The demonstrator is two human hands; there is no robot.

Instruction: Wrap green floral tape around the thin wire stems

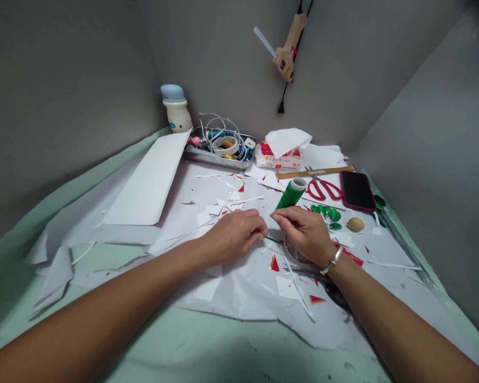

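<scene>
One green stem (274, 240) in left hand (239, 232); right hand (308, 232) pinched, contents unclear; tabletop (207, 340) borders paper (249, 303).

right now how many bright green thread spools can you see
1: the green spool, leaning just beyond the right hand, which covers its lower end. Others may be hidden in the cluttered metal tray.

Dim light, soft shadows, stretched edges
</scene>
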